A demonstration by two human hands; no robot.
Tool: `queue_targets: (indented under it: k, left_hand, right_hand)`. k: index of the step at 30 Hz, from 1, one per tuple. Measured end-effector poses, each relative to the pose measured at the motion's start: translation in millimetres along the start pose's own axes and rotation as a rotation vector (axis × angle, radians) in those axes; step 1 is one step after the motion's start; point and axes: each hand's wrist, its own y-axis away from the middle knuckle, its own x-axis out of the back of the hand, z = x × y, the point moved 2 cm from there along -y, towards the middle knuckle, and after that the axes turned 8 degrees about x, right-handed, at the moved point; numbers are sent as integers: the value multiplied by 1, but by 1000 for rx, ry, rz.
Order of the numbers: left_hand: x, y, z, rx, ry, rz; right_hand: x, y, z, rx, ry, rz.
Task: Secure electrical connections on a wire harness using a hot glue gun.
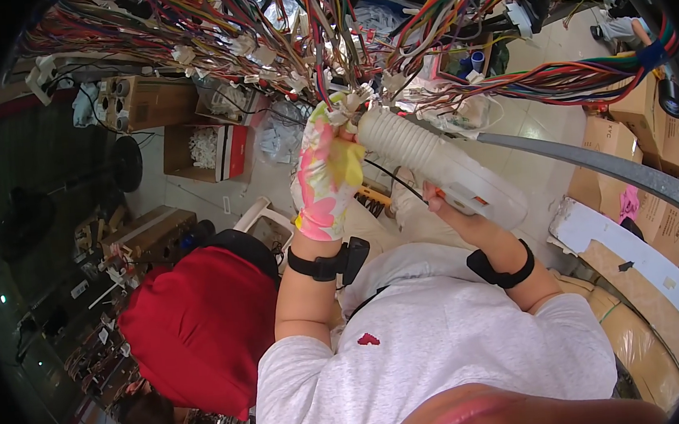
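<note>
My left hand (323,177) wears a pink, white and yellow floral glove. It is raised, its fingers closed round a white wire connector (345,113) at the lower end of a hanging wire bundle (326,43). Bare, my right hand (457,216) grips a long whitish tool (474,180) from below. This tool has a ribbed front and a smooth rear body with an orange-red spot; its exact kind I cannot make out. Its ribbed end (389,133) points up and left, close beside the connector and my gloved fingers. Between my hands runs a thin black cord (395,177).
Multicoloured wire bundles (554,84) hang across the top. A grey curved bar (593,159) stretches to the right. Cardboard boxes (156,100) stand at left, more cartons (612,144) at right. At my left is a person in red (203,313), near a pale plastic chair (263,219).
</note>
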Motion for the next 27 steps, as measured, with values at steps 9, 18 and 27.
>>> queue_targets:
  k: [9,18,27]
  left_hand:
    - [6,-6,-7,36,45,61]
    - [10,-14,-8,3,28,25]
    - [24,-15,-7,32,71,-38]
  right_hand:
    - [-3,1,-4,-13,-74,36]
    - [-3,-2,-7,-53,-77,-17]
    - [-5,-12,-21,-52,-268,-69]
